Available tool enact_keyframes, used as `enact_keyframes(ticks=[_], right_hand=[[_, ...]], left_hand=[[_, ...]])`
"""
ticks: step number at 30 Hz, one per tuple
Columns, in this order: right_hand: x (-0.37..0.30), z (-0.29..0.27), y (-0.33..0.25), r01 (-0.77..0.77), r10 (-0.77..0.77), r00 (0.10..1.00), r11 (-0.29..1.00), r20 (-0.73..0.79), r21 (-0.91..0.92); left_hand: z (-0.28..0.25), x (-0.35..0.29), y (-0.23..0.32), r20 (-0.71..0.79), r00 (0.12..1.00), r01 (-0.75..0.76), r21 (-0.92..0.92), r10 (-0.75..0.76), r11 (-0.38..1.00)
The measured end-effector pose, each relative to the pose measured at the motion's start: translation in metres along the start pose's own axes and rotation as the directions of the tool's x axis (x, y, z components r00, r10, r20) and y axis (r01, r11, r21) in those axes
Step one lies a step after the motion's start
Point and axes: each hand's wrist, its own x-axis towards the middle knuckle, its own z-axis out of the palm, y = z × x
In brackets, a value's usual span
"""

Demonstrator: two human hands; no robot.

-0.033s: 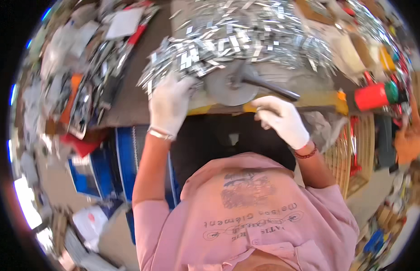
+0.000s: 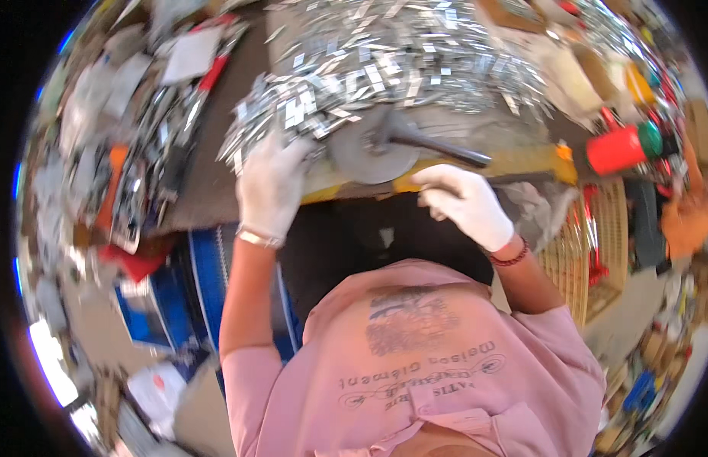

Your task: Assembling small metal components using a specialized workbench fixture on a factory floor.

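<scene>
My left hand (image 2: 270, 186), in a white glove, reaches over the near left edge of a heap of small flat shiny metal strips (image 2: 369, 65). Motion smears its fingertips, so whether they grip a strip is not visible. My right hand (image 2: 467, 204), gloved too, hovers at the table's near edge with its fingers curled inward; anything inside them is hidden. Between the two hands stands a round grey metal disc (image 2: 374, 156) with a dark rod-like handle (image 2: 442, 146) slanting out to the right. Neither hand touches the disc or its handle.
A red cylinder with a green end (image 2: 617, 152) lies at the table's right. Left are mixed metal parts and tools (image 2: 137, 183), with a white paper (image 2: 190, 57) beyond. Beneath the table are a blue crate (image 2: 205, 274) and a yellow slatted crate (image 2: 605, 259). Another person's hand (image 2: 685, 221) shows far right.
The whole view has shifted slightly, so table and heap appear a little further left. Both hands keep nearly the same places beside the disc; no clear grasp or release shows.
</scene>
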Motion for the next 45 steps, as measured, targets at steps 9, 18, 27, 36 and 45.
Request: enact_keyframes(ticks=[9,18,27,36,45], right_hand=[[0.001,-0.068,0.006,0.211,-0.461,0.820,0.795,-0.339,-0.569],[0.088,-0.122,0.024,-0.297,-0.371,0.761,0.529,-0.532,-0.795],[0.031,-0.134,-0.006,-0.187,-0.603,0.666,0.435,-0.439,-0.881],[0.033,-0.163,0.003,0.047,-0.484,0.817,0.599,-0.314,-0.800],[0.043,-0.133,0.018,0.003,-0.639,0.573,0.628,-0.513,-0.779]], left_hand=[[-0.012,0.006,-0.004,0.199,0.975,-0.079,-0.089,0.096,0.993],[0.003,0.011,0.061,-0.005,0.985,-0.167,-0.276,0.172,0.946],[0.018,0.001,0.051,0.121,0.992,-0.001,-0.351,0.047,0.936],[0.018,-0.001,0.055,0.107,0.993,0.084,-0.396,-0.045,0.914],[0.032,-0.008,0.045,0.068,0.994,0.107,-0.541,-0.083,0.834]])
